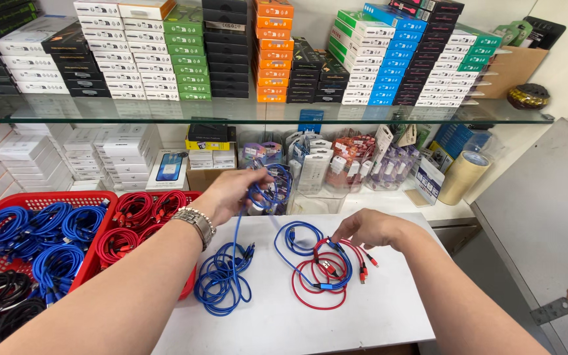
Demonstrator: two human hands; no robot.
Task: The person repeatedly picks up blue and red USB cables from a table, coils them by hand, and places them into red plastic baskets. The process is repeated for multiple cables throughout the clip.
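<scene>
The left hand (231,190) is raised above the white surface (376,315), its grip clamped on a blue cable (267,190) wound in loose loops about the fingers. One strand of that cable drops straight down from the hand to a bundle of blue cables (221,279) lying on the surface just below the wrist. A metal watch (195,222) sits on the left wrist.

The right hand (369,227) is lower, over the middle of the surface, its fingertips pinched together on a strand of a red cable (320,276) that lies coiled there. A second blue cable (297,240) lies looped on the surface just beside the red coil and overlaps it, and the small plugs of the red cable fan out to the right of the coil, near the right hand.

To the left, partly under the left forearm, stand two red baskets. The nearer basket (8,263) holds coiled blue cables and some black ones at its near end; the other basket (142,217) holds coiled red cables.

Behind the surface, clear packets of cables (356,161) stand in a row, with a roll of tape (463,176) to the right. A glass shelf (100,110) above carries stacks of small boxes in white, green, black, orange and blue
</scene>
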